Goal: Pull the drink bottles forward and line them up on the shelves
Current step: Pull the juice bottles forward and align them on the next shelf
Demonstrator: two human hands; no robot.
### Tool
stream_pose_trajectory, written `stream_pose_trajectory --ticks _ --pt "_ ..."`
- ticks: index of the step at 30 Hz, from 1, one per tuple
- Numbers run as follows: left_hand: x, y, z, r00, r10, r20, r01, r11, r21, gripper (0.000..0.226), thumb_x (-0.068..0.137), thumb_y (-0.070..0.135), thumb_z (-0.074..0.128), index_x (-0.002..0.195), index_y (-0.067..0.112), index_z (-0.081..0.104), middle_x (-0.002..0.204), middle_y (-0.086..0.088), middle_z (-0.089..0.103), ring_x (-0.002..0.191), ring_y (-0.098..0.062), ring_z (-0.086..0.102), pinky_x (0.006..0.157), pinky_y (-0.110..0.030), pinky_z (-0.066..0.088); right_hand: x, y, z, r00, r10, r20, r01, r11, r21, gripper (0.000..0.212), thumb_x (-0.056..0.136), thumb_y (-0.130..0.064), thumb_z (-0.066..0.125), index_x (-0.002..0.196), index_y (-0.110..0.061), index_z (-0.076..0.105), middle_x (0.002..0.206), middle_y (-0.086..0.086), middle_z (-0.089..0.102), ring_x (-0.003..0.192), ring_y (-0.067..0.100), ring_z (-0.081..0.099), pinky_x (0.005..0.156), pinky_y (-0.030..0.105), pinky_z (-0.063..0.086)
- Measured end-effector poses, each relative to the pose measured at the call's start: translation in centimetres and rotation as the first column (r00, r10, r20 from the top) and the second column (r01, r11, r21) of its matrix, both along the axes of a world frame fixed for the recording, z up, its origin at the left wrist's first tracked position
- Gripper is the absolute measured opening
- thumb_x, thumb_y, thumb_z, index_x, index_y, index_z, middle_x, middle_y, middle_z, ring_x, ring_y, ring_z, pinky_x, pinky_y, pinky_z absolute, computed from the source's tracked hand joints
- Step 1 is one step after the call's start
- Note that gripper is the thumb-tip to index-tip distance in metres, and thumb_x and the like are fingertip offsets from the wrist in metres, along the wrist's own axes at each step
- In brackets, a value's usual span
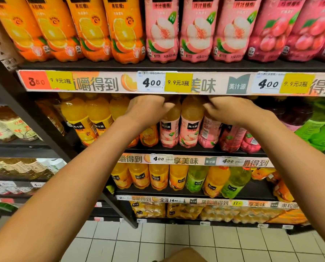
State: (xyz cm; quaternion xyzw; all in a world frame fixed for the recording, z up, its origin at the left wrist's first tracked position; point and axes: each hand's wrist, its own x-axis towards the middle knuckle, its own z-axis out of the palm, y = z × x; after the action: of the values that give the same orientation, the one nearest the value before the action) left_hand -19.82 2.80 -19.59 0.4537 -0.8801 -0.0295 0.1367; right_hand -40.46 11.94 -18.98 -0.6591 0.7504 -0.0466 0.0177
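Reaching into the middle shelf [195,151], frame centre; left hand [148,108] curls round the neck of a peach bottle [169,127], right hand [231,110] grips the top of a pink bottle [208,129] beside it; bottles upright, just beyond both hands; pull runs toward the shelf lip; headroom tight under the price strip [176,83].

My left hand [146,108] fingers sit just left of two peach bottles [180,123]; my right hand [231,110] fingers lie just right, under the shelf edge [176,83].
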Motion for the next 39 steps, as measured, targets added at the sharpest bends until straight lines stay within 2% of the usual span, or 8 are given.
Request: stream_pose_trajectory --ticks 7,12,15,19,21,25,30,39 --pt "-0.4 0.2 0.2 0.999 0.038 -0.010 -0.038 0.999 0.018 0.046 0.096 0.047 0.050 0.112 0.006 0.065 0.119 -0.015 0.063 0.110 -0.034 0.056 0.079 -0.034 0.039 0.1 0.0 0.1 1.000 -0.028 -0.002 0.028 1.000 0.006 0.042 0.102 -0.037 0.037 0.138 -0.016 0.041 0.150 0.012 0.040 0.134 0.032 0.041 0.104 0.040 0.038" --pt "-0.4 0.2 0.1 0.998 0.062 0.013 -0.062 0.998 0.024 0.045 0.096 0.050 0.049 0.076 0.010 0.056 0.098 -0.013 0.063 0.104 -0.034 0.059 0.073 -0.032 0.035 0.0 -0.2 0.1 0.996 -0.067 0.050 0.067 0.998 0.014 0.065 0.093 -0.065 0.032 0.146 -0.028 0.038 0.153 0.005 0.039 0.137 0.032 0.039 0.111 0.046 0.036" --pt "-0.1 0.1 0.3 1.000 0.011 0.020 -0.011 0.999 0.036 0.053 0.094 0.058 0.047 0.100 0.008 0.064 0.115 -0.011 0.064 0.109 -0.033 0.057 0.079 -0.035 0.041 0.1 -0.5 -0.1 0.996 -0.061 0.069 0.062 0.998 -0.020 0.083 0.080 -0.082 0.028 0.148 -0.034 0.033 0.154 0.001 0.038 0.138 0.030 0.038 0.111 0.048 0.036" --pt "1.1 -0.4 1.0 0.991 -0.133 0.033 0.129 0.987 0.098 0.070 0.084 0.070 0.052 0.129 0.016 0.055 0.131 -0.004 0.059 0.117 -0.026 0.054 0.091 -0.034 0.046 -0.1 -1.3 -0.5 0.986 -0.097 0.137 0.102 0.994 -0.029 0.077 0.087 -0.073 0.040 0.153 -0.039 0.020 0.160 -0.001 0.027 0.143 0.029 0.030 0.114 0.047 0.032" --pt "1.2 -0.6 1.1 0.986 -0.162 0.030 0.158 0.981 0.116 0.071 0.085 0.065 0.056 0.137 0.018 0.049 0.139 -0.003 0.052 0.123 -0.024 0.050 0.098 -0.036 0.044 -0.3 -1.3 -0.6 0.983 -0.095 0.158 0.100 0.995 -0.025 0.069 0.092 -0.064 0.045 0.152 -0.038 0.022 0.157 0.002 0.034 0.139 0.029 0.036 0.111 0.045 0.035" --pt "0.9 -0.7 0.9 0.992 -0.120 0.030 0.116 0.985 0.127 0.070 0.086 0.065 0.055 0.134 0.014 0.052 0.141 -0.005 0.050 0.126 -0.025 0.047 0.101 -0.039 0.043 -0.3 -1.1 -0.9 0.987 -0.071 0.143 0.084 0.993 -0.089 0.058 0.097 -0.046 0.047 0.150 -0.033 0.029 0.152 0.008 0.041 0.132 0.031 0.044 0.104 0.043 0.039" --pt "0.7 -1.0 0.8 0.993 -0.106 0.049 0.097 0.984 0.147 0.070 0.086 0.067 0.052 0.132 0.014 0.053 0.139 -0.006 0.051 0.126 -0.025 0.048 0.101 -0.041 0.044 -0.3 -1.2 -1.0 0.985 -0.096 0.141 0.106 0.992 -0.067 0.059 0.097 -0.049 0.045 0.151 -0.035 0.026 0.158 0.006 0.031 0.137 0.033 0.038 0.106 0.046 0.037" --pt "0.7 -1.1 0.8 0.991 -0.124 0.058 0.116 0.985 0.130 0.071 0.086 0.068 0.053 0.136 0.018 0.049 0.144 -0.002 0.048 0.127 -0.025 0.047 0.100 -0.043 0.045 -0.2 -0.8 -1.3 0.991 -0.106 0.079 0.113 0.989 -0.097 0.060 0.097 -0.055 0.044 0.148 -0.027 0.032 0.153 0.008 0.038 0.133 0.035 0.043 0.100 0.046 0.042"
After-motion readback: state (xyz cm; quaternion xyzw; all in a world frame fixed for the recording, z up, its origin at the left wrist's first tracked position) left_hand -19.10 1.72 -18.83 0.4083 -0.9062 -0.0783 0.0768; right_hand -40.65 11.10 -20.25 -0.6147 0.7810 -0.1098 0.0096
